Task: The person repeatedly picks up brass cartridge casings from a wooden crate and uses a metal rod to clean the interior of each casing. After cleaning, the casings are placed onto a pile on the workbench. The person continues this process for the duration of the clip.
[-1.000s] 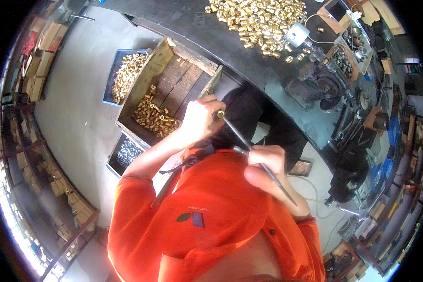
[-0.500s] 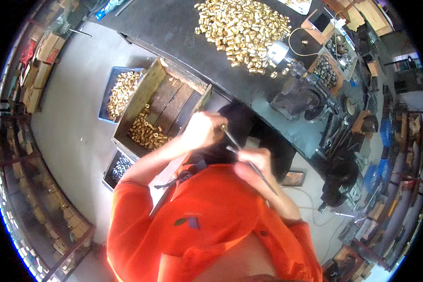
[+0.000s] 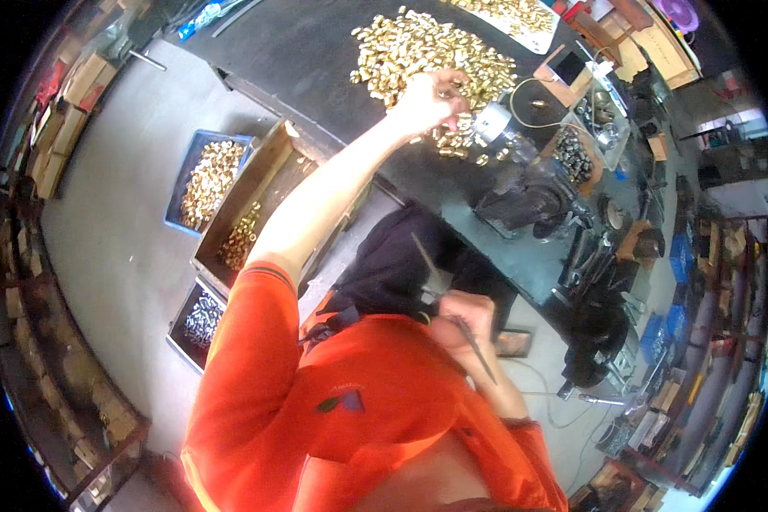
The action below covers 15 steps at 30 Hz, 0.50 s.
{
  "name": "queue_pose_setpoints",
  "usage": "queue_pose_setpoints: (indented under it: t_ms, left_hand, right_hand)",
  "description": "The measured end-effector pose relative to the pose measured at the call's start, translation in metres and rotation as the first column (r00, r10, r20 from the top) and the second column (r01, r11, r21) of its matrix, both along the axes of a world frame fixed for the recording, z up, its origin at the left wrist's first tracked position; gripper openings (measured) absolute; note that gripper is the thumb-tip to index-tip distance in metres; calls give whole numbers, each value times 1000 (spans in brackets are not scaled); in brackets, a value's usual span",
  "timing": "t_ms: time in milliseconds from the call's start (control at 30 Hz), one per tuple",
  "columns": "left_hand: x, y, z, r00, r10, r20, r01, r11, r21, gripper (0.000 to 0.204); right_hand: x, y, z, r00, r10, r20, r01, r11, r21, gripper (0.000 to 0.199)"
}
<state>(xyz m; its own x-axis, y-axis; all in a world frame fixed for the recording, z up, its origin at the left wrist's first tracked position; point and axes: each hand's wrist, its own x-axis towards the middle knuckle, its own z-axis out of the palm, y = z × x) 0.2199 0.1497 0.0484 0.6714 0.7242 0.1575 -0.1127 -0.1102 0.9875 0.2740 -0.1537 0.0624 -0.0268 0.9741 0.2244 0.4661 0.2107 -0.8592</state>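
My left hand (image 3: 431,101) reaches over the near right part of a heap of small brass fittings (image 3: 418,53) on the dark workbench (image 3: 290,51). Its fingers are apart, and no fitting clearly shows between them. Close to my body, my right hand (image 3: 469,317) is wrapped round a slim metal rod-like tool (image 3: 481,348). The tool's thin end points up and away, over my dark trousers, and is partly blurred. Just right of my left hand stands a bench machine with a silvery round head (image 3: 491,124).
Left of the bench, a wooden crate (image 3: 218,224) holds some fittings. Beside it sit a blue bin (image 3: 179,183) of brass pieces and a bin of grey metal parts (image 3: 203,320). A white tray (image 3: 542,38) of fittings lies at the back; loose tools line the bench's right side.
My left hand has left the tool's far end and moved up and away to the brass heap, its fingers spreading. The right hand keeps hold of the tool near my body.
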Motion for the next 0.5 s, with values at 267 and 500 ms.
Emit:
queue_pose_setpoints:
  t_ms: [267,500]
  left_hand:
    - [-177,-54,-41,892,244,-380,-213,969,123,35]
    - [-283,-107,-167,275,305,-912,5,948,318,25]
  right_hand:
    - [-5,-4,-14,1000,1,-6,-1,999,41,51]
    - [-14,6,-9,995,92,-43,-93,995,-23,55]
